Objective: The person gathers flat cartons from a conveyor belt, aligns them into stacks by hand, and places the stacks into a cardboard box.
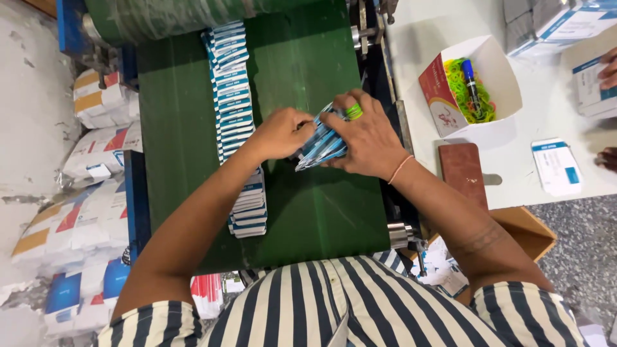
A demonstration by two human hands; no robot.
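My left hand and my right hand both grip a bundle of flat blue-and-white cartons over the green conveyor belt. A green rubber band is looped over a finger of my right hand at the top of the bundle. A long overlapping row of the same flat cartons lies on the belt just left of my left hand.
On the white table to the right stand an open box of green rubber bands with a blue marker, a brown wallet-like case and a loose carton. Another person's hands are at the far right. Sacks are piled at left.
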